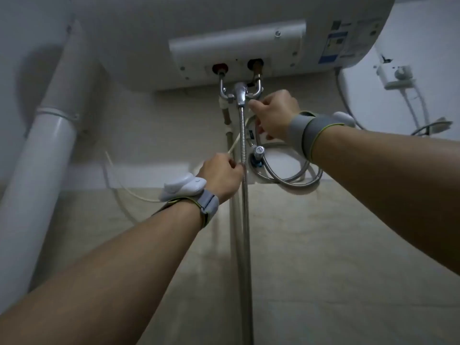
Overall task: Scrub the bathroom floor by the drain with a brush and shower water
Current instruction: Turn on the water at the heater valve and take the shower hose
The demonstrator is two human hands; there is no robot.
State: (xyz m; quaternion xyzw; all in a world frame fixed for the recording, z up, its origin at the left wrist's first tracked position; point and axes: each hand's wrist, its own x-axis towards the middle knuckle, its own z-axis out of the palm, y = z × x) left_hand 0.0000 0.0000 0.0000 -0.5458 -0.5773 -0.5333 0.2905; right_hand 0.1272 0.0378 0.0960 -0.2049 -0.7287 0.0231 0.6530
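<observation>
A chrome mixer tap [239, 93] sits under the white water heater [249, 38] on the wall. A ribbed metal shower hose [245, 220] hangs straight down from the tap. My left hand [220, 176] grips this hose partway down. My right hand [275, 115] is raised beside the tap, fingers curled at its right side; what they pinch is hidden by the hand. No brush and no floor drain are in view.
A thick white drain pipe [47, 145] runs down the left wall. A braided hose loop [291, 175] and a blue-based angle valve [257, 155] sit below the tap. A wall socket with cables [398, 75] is at the right.
</observation>
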